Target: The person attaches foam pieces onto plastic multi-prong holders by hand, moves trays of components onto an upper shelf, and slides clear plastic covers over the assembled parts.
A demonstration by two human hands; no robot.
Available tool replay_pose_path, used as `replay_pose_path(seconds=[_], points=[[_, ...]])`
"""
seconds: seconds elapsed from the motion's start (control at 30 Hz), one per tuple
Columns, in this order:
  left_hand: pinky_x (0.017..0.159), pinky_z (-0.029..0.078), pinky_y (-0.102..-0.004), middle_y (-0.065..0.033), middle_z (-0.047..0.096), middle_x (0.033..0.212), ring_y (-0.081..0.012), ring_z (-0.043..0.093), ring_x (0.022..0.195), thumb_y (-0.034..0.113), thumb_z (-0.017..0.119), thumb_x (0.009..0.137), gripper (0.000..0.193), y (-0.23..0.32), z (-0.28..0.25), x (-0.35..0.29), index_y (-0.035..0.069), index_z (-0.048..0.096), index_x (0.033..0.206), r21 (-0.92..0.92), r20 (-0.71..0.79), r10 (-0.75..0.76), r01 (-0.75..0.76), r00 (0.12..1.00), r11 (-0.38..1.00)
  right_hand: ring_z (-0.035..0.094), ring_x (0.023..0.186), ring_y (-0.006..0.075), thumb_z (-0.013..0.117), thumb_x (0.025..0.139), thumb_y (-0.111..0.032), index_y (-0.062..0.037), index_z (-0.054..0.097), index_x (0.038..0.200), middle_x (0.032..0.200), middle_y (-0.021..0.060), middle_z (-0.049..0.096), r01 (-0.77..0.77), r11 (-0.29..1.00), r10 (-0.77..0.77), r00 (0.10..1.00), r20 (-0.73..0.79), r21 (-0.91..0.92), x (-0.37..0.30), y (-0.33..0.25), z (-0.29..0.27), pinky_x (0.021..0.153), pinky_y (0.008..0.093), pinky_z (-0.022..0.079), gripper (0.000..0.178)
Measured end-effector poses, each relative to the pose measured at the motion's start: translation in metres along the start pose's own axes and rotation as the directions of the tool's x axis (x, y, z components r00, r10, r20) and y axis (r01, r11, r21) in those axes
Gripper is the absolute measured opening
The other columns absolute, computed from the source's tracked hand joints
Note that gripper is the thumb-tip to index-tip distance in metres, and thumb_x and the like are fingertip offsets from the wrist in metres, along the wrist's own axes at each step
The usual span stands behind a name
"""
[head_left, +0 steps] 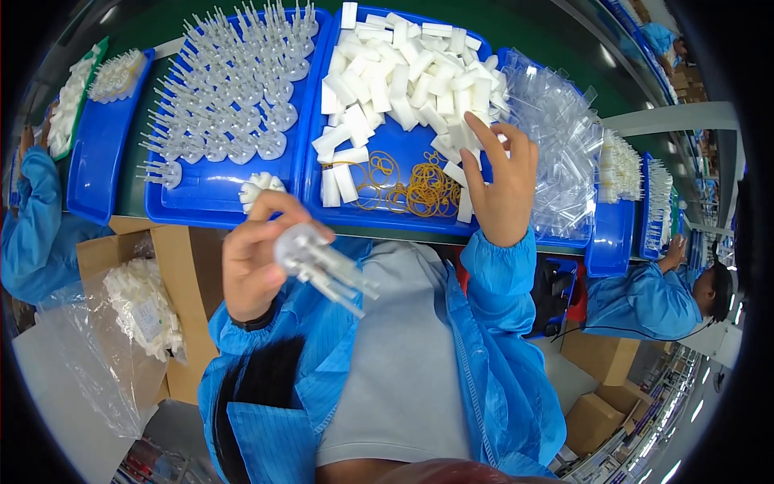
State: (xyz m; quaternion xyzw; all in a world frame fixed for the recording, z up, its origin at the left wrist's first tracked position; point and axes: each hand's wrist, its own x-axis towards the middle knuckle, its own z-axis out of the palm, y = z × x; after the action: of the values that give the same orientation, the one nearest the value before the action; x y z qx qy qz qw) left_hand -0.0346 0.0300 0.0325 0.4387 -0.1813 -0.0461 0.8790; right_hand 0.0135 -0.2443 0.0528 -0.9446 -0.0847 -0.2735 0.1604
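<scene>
My left hand (254, 262) is closed around a clear plastic part with several long prongs (318, 262), held tilted in front of my chest, prongs to the right. My right hand (504, 177) hovers at the right side of a blue tray of white foam blocks (395, 68), fingers spread. Its fingertips are close to some blocks; whether they touch one I cannot tell. Tan rubber bands (427, 189) lie near the front of that tray. A white ribbed piece (260, 187) sits at the front edge of the left tray, just beyond my left hand.
Rows of clear pronged parts (230, 89) stand in the left blue tray (214, 189). Clear plastic sleeves (556, 153) are piled on the right. A cardboard box (189, 298) with bagged white parts (145, 310) is at lower left. Co-workers in blue sleeves (645, 302) sit on both sides.
</scene>
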Motion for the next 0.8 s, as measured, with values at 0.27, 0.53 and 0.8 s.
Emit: replay_pose_path(seconds=[0.27,0.53,0.8], points=[[0.079,0.053,-0.0323,-0.0145,0.043,0.118,-0.0241,0.052,0.106,0.001,0.065,0.076,0.035,-0.027,0.006,0.01,-0.001,0.054,0.109,-0.063,0.006,-0.12,0.12,0.993,0.991,0.053,0.081,0.027,0.062,0.074,-0.002,-0.0082,0.063,0.094,0.087,0.0087,0.058,0.011,0.996,-0.018,0.997,0.077,0.088,0.004,0.012,0.012,0.07,0.0348,0.044,0.022],[0.073,0.052,-0.0245,-0.0117,0.05,0.107,-0.0175,0.054,0.1,-0.008,0.065,0.073,0.039,-0.033,0.008,0.012,-0.001,0.056,0.11,-0.04,0.035,-0.244,0.246,0.969,0.969,0.058,0.067,0.0181,0.069,0.071,0.001,-0.0044,0.064,0.086,0.084,0.0074,0.062,-0.234,0.911,0.216,0.972,0.09,0.339,0.0,-0.001,0.002,0.055,0.027,0.044,0.017],[0.069,0.049,-0.0261,-0.0085,0.057,0.094,-0.017,0.06,0.084,-0.003,0.064,0.074,0.022,-0.052,0.029,0.018,0.005,0.069,0.094,0.732,0.085,-0.076,-0.011,0.993,0.681,0.061,0.071,0.0164,0.069,0.07,0.003,-0.0048,0.066,0.089,0.086,0.0069,0.063,-0.093,0.874,0.147,0.986,-0.076,0.477,-0.01,-0.023,0.027,0.056,0.0248,0.045,0.021]])
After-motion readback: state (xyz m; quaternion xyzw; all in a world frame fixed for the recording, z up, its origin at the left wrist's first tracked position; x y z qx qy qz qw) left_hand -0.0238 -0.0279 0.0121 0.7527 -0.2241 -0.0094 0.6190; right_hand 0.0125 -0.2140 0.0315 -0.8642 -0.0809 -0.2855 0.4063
